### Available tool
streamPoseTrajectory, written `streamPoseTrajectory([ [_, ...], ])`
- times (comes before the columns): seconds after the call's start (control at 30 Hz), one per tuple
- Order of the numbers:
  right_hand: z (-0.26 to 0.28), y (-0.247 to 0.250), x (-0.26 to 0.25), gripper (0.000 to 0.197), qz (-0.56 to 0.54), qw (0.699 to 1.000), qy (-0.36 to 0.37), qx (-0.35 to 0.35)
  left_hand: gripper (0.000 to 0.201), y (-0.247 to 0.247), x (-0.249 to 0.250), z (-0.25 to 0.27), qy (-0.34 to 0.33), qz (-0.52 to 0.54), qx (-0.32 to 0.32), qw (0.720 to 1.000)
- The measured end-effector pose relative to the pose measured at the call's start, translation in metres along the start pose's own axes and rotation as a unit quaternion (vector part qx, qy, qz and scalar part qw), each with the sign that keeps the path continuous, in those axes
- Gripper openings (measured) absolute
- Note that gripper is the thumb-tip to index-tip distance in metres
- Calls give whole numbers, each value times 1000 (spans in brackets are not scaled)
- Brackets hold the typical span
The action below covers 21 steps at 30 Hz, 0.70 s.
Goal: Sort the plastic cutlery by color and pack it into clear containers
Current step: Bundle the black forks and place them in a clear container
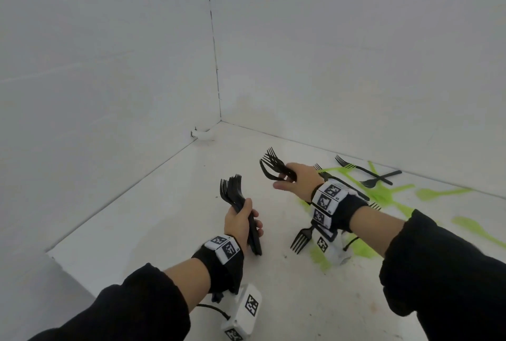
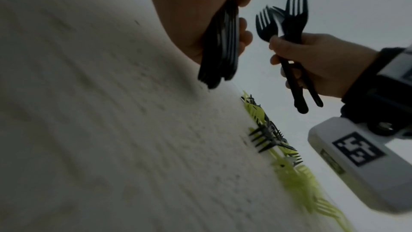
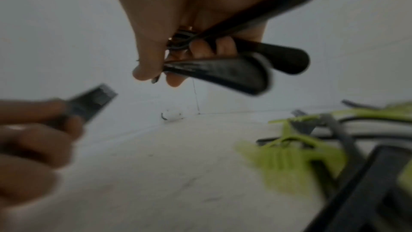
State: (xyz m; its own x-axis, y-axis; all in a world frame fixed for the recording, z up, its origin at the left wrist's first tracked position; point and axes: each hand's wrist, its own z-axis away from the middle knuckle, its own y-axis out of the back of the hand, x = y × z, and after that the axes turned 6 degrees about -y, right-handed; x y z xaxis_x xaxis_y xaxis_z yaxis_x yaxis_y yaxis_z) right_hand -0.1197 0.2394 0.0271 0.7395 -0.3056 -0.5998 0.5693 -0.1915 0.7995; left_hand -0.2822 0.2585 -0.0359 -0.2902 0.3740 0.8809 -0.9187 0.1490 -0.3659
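White tabletop (image 1: 164, 217) carries the green cutlery (image 1: 380, 195) and stray black forks (image 1: 302, 239) at my right. My left hand (image 1: 241, 220) clamps the big black fork stack (image 1: 241, 209); my right hand (image 1: 297, 179) pinches a few black forks (image 1: 276, 167) mid-handle. Light, stiff, slick plastic, I reckon: grip handles, never tines.

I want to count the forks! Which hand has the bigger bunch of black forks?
The left hand. Its stack of black forks is thick and packed tight, handles lined up. The right hand holds a smaller bunch, only a few forks, fanned loosely apart.
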Motion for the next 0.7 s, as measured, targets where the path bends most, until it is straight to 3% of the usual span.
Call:
streamPoseTrajectory([
  [0.17,34,-30,-3,21,-125,990,-47,-39,19,-21,-7,14,9,7,-46,999],
  [0.33,55,-42,-9,20,-198,975,-96,-33,22,-31,-10,29,19,44,-66,997],
  [0.5,71,-36,-10,19,-309,934,-151,-98,27,-29,-18,35,-20,2,-50,999],
  [0.7,88,-30,-2,26,-182,976,-114,-41,23,-34,-22,48,18,20,-96,995],
])
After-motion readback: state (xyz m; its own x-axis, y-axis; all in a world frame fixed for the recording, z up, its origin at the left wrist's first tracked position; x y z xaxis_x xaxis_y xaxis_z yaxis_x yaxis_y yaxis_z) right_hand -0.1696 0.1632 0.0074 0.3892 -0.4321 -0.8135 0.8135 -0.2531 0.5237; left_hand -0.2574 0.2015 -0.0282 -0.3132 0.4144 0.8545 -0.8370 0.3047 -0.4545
